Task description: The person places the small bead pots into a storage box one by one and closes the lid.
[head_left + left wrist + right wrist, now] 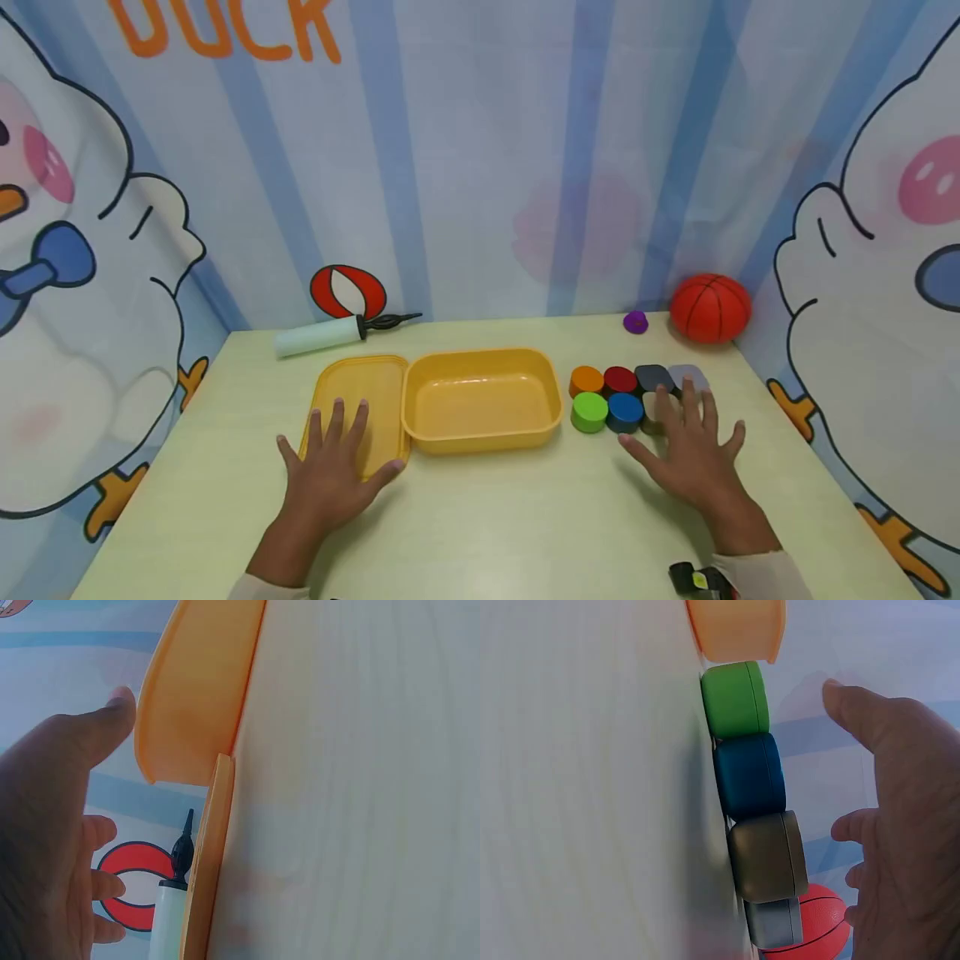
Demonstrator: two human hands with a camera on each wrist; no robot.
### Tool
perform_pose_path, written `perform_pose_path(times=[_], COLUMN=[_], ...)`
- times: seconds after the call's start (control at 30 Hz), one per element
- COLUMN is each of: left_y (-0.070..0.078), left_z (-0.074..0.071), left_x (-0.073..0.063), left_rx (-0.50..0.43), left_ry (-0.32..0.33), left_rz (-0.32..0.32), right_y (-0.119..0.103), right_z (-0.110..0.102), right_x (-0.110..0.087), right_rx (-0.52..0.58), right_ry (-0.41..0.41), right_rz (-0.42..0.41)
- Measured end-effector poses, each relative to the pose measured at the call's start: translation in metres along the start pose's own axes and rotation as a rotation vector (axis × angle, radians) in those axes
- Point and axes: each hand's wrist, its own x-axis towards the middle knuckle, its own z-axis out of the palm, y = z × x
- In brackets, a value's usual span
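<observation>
My left hand (pixel 330 479) is spread with its fingers apart over the near part of a flat yellow lid (pixel 367 383); the left wrist view shows it raised above the table. Beside the lid stands a yellow rectangular tub (pixel 480 442), its inside bare. My right hand (pixel 693 462), also spread and holding nothing, hovers by a cluster of small round-cornered containers. Among them are a green one (pixel 589 412), a blue one (pixel 625 412), an orange one (pixel 586 381) and a red one (pixel 620 380). Right fingertips overlap a beige container (pixel 769 857) and a dark grey one (pixel 652 377).
At the back left lies a pale pump (pixel 318 337) with a black nozzle, before a red and white ball shape (pixel 348 292). A purple toy (pixel 635 322) and a red ball (pixel 710 308) sit at the back right. A curtain (pixel 480 167) with cartoon ducks encloses the table.
</observation>
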Motion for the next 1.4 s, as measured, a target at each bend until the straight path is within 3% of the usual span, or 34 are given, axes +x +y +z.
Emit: perform_pose_path(times=[0.23, 0.67, 0.93, 1.07, 1.23, 1.4], left_y=[0.007, 0.009, 0.013, 0.016, 0.020, 0.019], left_z=[0.001, -0.004, -0.002, -0.001, 0.004, 0.012], left_x=[0.005, 0.024, 0.035, 0.040, 0.040, 0.035], left_rx=[-0.022, -0.146, -0.196, -0.198, -0.288, -0.392], left_ry=[-0.015, -0.065, -0.114, -0.101, -0.067, 0.040], left_rz=[0.030, 0.086, 0.123, 0.139, 0.151, 0.172], right_y=[0.018, 0.053, 0.070, 0.079, 0.093, 0.101], right_z=[-0.001, -0.008, -0.014, -0.020, -0.021, -0.017], right_x=[0.009, 0.043, 0.058, 0.066, 0.071, 0.073], right_rx=[0.057, 0.172, 0.232, 0.255, 0.306, 0.377], right_ry=[0.061, 0.044, 0.117, 0.114, 0.043, -0.038], right_rz=[-0.024, 0.013, -0.008, -0.003, 0.013, -0.013])
